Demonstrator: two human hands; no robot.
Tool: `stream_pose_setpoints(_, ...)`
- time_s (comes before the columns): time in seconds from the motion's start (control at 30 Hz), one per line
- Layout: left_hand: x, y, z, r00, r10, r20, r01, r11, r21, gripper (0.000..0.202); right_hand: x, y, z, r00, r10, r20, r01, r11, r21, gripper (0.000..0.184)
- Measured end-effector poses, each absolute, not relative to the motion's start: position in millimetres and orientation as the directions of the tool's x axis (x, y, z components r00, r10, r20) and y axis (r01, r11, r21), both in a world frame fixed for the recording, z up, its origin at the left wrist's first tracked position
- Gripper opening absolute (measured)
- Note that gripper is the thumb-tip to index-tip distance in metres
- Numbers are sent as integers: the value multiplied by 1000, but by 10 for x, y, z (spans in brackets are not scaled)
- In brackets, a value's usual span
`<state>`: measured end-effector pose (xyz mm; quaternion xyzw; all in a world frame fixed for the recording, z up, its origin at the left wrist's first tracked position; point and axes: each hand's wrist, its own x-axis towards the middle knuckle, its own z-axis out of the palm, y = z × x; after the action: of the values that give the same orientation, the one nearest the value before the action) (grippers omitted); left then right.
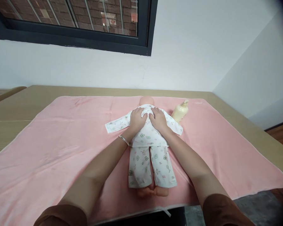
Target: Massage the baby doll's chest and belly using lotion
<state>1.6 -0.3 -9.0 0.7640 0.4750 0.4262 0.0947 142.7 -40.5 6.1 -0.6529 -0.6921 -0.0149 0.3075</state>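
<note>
A baby doll [148,147] in a white printed shirt and trousers lies lengthwise on the pink blanket [61,141], head away from me. My left hand [136,120] rests flat on the doll's upper body, fingers stretched out, a thin silver bracelet on its wrist. My right hand [158,119] lies flat beside it on the same part of the shirt, fingers together and extended. The two hands touch at the thumbs. Neither hand holds anything. The doll's bare feet stick out near the blanket's front edge.
A cream lotion bottle [180,111] lies on the blanket just right of the doll's shoulder. The blanket covers a wooden table [250,125] that stands against a white wall. A dark-framed window [85,25] is above.
</note>
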Motion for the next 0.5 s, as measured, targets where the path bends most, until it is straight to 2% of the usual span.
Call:
stream_pose_setpoints(0.23,16,-5,-78,192,807,559,659,-528,535,35,1425,-412,67,41,899,436,919,137,-369,48)
stream_pose_setpoints(0.5,41,-94,-69,115,806,580,752,-452,480,36,1473,-403,92,-88,885,457,946,218,-241,50)
